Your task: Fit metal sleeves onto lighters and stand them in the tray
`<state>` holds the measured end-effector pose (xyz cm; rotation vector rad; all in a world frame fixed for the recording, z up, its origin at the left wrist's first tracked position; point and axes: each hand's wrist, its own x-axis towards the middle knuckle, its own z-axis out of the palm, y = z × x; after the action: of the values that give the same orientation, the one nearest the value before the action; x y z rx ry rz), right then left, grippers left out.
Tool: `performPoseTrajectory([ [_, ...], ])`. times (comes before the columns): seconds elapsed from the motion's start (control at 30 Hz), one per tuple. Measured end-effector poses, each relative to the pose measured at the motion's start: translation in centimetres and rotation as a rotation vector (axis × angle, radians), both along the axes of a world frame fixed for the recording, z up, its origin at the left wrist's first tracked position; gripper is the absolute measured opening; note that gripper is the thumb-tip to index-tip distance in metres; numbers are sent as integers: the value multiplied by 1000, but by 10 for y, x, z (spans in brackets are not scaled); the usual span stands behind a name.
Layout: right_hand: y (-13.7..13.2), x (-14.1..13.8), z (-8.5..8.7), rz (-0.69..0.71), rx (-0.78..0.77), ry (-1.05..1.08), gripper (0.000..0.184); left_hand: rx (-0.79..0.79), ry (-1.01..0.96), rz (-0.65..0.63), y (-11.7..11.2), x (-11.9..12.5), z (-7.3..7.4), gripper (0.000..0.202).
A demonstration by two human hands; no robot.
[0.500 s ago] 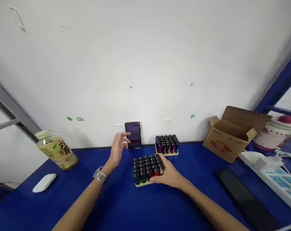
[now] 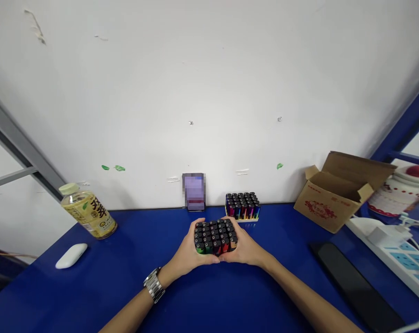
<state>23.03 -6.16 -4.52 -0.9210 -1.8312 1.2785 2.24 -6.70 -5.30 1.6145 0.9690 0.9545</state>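
Note:
A block of black-topped lighters (image 2: 215,235) stands in tight rows near the middle of the table, with green, red and orange bodies showing at the front. My left hand (image 2: 189,252) wraps its left side, thumb along the front. From the right, my right hand (image 2: 243,246) grips the other side, and the two thumbs almost meet. The hands hide the bottom of the block, so I cannot tell whether it is lifted. Just behind, a second set of lighters (image 2: 242,206) with shiny multicoloured bodies sits in a pale tray against the wall.
A phone (image 2: 194,192) leans on the wall. At left are a yellow drink bottle (image 2: 89,213) and a white oval case (image 2: 71,255). On the right are an open cardboard box (image 2: 322,206), a black flat slab (image 2: 355,282) and a white power strip (image 2: 400,259).
My left hand has come down from beside the phone and closed on the left side of the lighter block. My right hand stays on its right side. The phone screen looks brighter.

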Motion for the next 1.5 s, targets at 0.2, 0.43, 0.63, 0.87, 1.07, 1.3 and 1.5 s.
performPoseTrajectory([
  [0.2, 1, -3, -1, -47, 22, -4, 63, 54, 70, 52, 4, 3, 4, 67],
  [0.43, -1, -2, -3, -40, -7, -13, 62, 63, 27, 31, -3, 5, 5, 58],
  [0.63, 0, -2, -2, -62, -4, -55, 63, 57, -1, -16, -3, 2, 2, 61],
  [0.87, -2, 0, -1, -58, 7, -78, 62, 25, -30, -76, 2, -1, 0, 81],
  [1.07, -2, 1, -2, -62, 42, -82, 70, 91, 133, 112, -1, -14, -4, 107],
  [1.3, -6, 1, 9, -127, 105, -186, 59, 162, 367, 188, -18, -23, 1, 35],
  [1.5, -10, 8, 26, -167, 170, -279, 59, 106, 309, 159, -23, -11, 4, 28],
])
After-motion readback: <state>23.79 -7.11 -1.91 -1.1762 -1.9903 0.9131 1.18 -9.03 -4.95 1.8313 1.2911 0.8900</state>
